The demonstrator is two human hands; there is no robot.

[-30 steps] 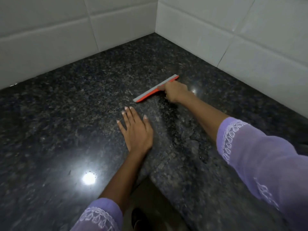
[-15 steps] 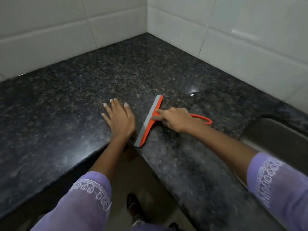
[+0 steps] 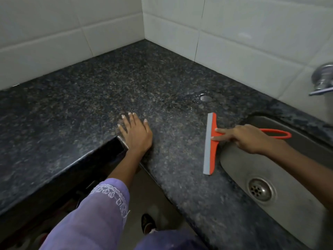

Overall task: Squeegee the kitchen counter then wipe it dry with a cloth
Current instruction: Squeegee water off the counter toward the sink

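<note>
1. While the left hand (image 3: 136,135) lies flat and empty on the counter (image 3: 90,98), the right hand (image 3: 250,139) grips the squeegee (image 3: 210,144), two fingers (image 3: 222,134) extended along its neck.
2. Its grey blade meets the counter beside the sink (image 3: 281,177).
3. Water seems to pool near a round glint (image 3: 205,98).

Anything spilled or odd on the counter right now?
Yes: a small puddle of water sits on the dark speckled granite counter near the tiled back wall, beyond the orange squeegee held by the right hand. Nothing looks damaged.
</note>
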